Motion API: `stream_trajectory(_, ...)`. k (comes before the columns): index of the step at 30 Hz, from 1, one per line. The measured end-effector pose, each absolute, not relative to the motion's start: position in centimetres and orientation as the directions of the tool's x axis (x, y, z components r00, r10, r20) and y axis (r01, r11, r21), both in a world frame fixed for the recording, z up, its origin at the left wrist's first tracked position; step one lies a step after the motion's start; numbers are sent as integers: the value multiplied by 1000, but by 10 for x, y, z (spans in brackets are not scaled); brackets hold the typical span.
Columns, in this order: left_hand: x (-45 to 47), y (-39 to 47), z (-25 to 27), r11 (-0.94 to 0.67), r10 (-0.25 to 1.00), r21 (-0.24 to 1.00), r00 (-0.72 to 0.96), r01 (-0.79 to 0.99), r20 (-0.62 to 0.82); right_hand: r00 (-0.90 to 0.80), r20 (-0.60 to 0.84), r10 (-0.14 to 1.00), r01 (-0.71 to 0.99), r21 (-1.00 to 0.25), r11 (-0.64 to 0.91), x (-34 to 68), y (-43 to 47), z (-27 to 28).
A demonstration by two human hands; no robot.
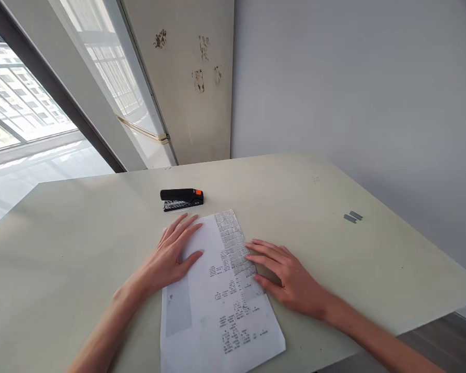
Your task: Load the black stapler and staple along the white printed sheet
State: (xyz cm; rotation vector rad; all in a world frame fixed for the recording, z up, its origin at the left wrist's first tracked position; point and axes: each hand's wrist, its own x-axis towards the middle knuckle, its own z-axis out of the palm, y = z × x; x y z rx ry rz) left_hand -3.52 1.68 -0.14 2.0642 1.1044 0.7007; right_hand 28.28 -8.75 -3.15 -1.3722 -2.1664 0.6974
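While a plain grey wall (353,77) filled the right side of the background, a broad pale surface (295,191) with cut corners spread in front of it. Behind the far edge stood a tall whitish cabinet (194,129), which had a gold-coloured handle on its glossy front and several brown patches on its side. At the far left was a bright window (23,93), through which a railing and a building were visible.

The white paper (212,295) lay flat near the middle of the surface, on the side close to the person. It carried rows of print, too small for reading, and a grey brick-like pattern along the upper right edge.

The left hand (174,256) rested upon the upper left part of the paper; its grip was released, with the fingers extended and the thumb apart. The right hand (281,274) was at the right edge, its fingertips at the patterned part; its grip was also loose and half spread.

Just beyond the left fingertips stood a black stapler (181,198) with an orange mark at its right end. Well apart, toward the right, two small grey strips (350,218) lay side by side.
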Motion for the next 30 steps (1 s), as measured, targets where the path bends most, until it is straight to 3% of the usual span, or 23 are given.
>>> stream_trajectory(4, -42, 21, 7, -374, 900, 803, 391, 465, 193, -532, 194, 824, 622, -571, 536, 266, -58, -34)
stream_trajectory(8, -43, 23, 9, -387, 922, 767, 236, 511, 308, -588, 276, 760, 520, -591, 617, 259, -40, -35)
stream_trajectory(14, -32, 27, 18, -330, 924, 787, 8, 521, 382, -400, 261, 879, 405, -810, 425, 263, -40, -29)
stream_trajectory(20, -40, 77, 35, -442, 881, 566, 219, 696, 419, -283, 179, 942, 309, -913, 266, 263, -38, -22)
stream_trajectory(24, -51, 123, 40, -438, 898, 412, 367, 799, 242, -264, 176, 948, 278, -928, 250, 264, -36, -22)
stream_trajectory(27, -52, 142, 42, -398, 915, 369, 392, 840, 94, -246, 172, 954, 259, -937, 236, 266, -35, -22)
stream_trajectory(30, -47, 145, 45, -384, 920, 323, 389, 865, 51, -230, 164, 959, 225, -950, 217, 266, -33, -22)
